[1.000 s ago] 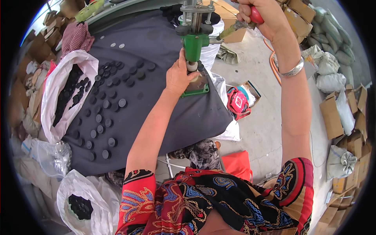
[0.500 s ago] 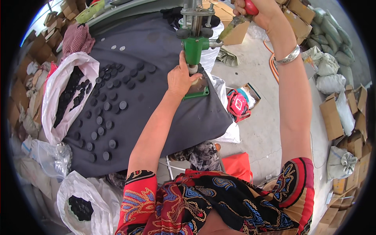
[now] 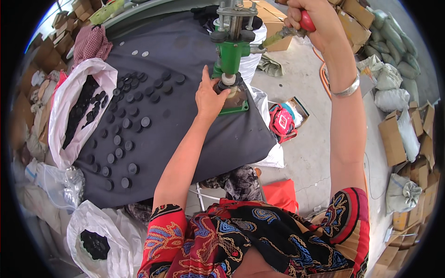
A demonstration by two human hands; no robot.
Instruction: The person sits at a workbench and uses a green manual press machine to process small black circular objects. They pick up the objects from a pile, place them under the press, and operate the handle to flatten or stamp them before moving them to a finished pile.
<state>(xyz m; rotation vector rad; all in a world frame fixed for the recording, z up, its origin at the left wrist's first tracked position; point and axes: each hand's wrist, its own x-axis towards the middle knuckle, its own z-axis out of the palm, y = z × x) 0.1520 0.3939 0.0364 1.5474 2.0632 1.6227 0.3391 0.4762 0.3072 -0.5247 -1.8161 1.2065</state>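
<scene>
Glossy green-painted metal press (image 3: 230, 55), matt grey cloth (image 3: 194, 125), glossy red plastic handle (image 3: 307, 21)

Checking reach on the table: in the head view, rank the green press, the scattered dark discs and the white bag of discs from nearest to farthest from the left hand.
From left hand:
1. Green press, touching, to its right.
2. Scattered dark discs, on the cloth, leftward.
3. White bag of discs, far left edge.

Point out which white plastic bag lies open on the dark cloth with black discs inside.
The large white bag at the cloth's left edge, beside the rows of discs. The other bag sits below the cloth.
</scene>
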